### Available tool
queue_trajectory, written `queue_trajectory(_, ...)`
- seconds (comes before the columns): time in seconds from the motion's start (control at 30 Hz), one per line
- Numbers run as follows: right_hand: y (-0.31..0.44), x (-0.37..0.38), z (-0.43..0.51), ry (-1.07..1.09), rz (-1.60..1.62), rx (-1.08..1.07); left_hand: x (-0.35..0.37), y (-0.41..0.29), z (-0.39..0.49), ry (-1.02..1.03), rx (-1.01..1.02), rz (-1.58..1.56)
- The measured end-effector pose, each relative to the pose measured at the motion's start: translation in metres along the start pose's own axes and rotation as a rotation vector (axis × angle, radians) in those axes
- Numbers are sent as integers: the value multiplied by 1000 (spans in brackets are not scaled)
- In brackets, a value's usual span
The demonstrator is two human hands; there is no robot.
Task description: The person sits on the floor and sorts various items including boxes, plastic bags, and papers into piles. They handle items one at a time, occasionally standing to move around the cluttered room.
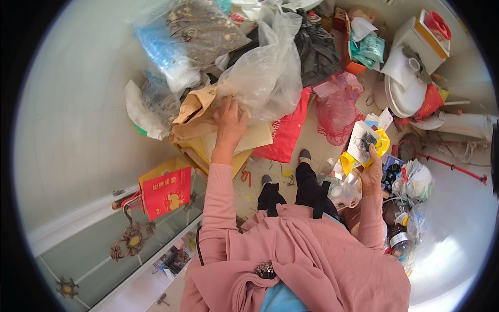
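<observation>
My left hand (pixel 230 124) reaches onto a crumpled brown paper bag (pixel 199 102), its fingertips against the lower edge of a big translucent plastic bag (pixel 265 76). Whether the fingers pinch either one is hard to see. Beneath that wrist lie flat sheets of yellowish cardboard (pixel 255 136). Off to the right, my right hand (pixel 372 173) grips a bundle made up of a yellow plastic bag (pixel 383 142), a white card box (pixel 356 141) and a small dark packet (pixel 367 142).
A red cloth-like bag (pixel 288 136) and a red mesh sack (pixel 339 113) lie ahead. A black garbage bag (pixel 317 50) stands behind. A toilet (pixel 405 91) is at right, above a red pole (pixel 448 165). A red paper gift bag (pixel 167 193) hangs from the door handle (pixel 132 238).
</observation>
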State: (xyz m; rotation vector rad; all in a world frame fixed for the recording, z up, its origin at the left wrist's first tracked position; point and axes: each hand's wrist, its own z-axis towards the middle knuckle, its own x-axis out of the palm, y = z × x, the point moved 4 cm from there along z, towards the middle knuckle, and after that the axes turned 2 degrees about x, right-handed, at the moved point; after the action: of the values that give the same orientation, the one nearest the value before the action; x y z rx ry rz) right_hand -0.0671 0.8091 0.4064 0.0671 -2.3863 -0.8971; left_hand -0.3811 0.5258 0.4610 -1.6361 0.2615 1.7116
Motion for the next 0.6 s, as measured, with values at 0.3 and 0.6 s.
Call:
queue_trajectory(0.3,-21,-92,-32,-126,244,-123,-2,-12,-41,-145,247,-72)
queue_trajectory(0.6,-162,-175,-165,-419,581,-162,-1,-89,-101,-223,630,-130)
